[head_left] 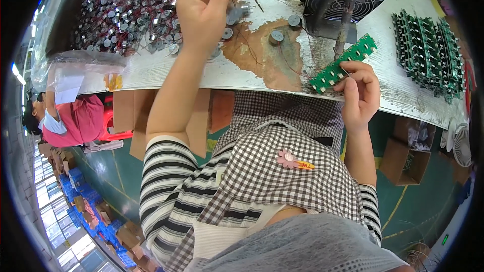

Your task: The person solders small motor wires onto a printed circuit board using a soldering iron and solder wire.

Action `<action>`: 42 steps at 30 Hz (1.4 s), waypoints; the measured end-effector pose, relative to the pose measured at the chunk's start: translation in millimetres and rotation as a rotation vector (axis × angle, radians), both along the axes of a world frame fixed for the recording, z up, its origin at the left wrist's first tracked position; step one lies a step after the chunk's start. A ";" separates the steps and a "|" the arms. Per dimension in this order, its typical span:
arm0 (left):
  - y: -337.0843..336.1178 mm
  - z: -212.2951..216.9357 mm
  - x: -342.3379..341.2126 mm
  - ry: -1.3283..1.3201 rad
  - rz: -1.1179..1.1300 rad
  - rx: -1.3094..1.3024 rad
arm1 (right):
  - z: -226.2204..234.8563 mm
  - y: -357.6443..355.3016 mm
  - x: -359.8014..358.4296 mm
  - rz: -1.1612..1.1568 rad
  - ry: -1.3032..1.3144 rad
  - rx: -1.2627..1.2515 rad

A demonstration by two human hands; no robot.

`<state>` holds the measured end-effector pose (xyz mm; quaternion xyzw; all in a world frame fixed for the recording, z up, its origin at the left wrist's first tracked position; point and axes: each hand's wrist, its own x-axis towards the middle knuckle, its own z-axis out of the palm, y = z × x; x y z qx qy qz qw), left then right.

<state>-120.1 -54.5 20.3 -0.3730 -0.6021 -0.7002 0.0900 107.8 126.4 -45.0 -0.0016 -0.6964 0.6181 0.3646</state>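
My right hand (360, 93) is closed on the lower edge of a long green circuit board (365, 46), which slants over the table's front edge. A thin light sliver shows between its fingertips; I cannot make out what it is. My left hand (204, 7) is raised over the right side of a heap of small round metal motors (136, 7) with thin red and dark wires. Its thumb and fingers are pinched together, but what they hold is too small to name. Two loose motors, one upright (276, 37) and one farther back (294, 20), stand between my hands, wires trailing.
A worn metal stand (344, 22) rises just behind the board, before a black fan (370, 2). Stacked green circuit boards (428, 53) lie at the right. A clear plastic bag (85, 58) hangs at the left edge, near a seated person (73, 121). Cardboard boxes (408, 158) stand below.
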 end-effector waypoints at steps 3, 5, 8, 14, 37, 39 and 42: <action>2.8 9.7 52.6 -0.633 -0.317 -0.175 | 1.1 -1.1 0.5 -0.013 -0.009 -0.013; 5.2 5.3 78.2 -0.845 -0.507 -0.258 | 5.2 1.9 -0.4 -0.080 -0.057 0.181; 16.0 -14.0 104.7 -1.030 -0.477 -0.233 | 11.8 -1.6 -5.1 -0.093 -0.040 0.311; 28.4 -24.0 110.6 -0.928 -0.476 -0.301 | 11.3 -0.3 -4.7 -0.085 0.018 0.312; 51.9 -23.4 119.6 -0.583 -0.321 -0.318 | 19.3 7.6 -10.5 -0.146 0.098 0.472; 49.8 -25.7 121.7 -0.603 -0.331 -0.341 | 16.0 2.9 -5.9 -0.126 0.042 0.372; 47.8 -26.9 120.8 -0.597 -0.385 -0.331 | 13.4 2.2 -4.6 -0.124 0.066 0.382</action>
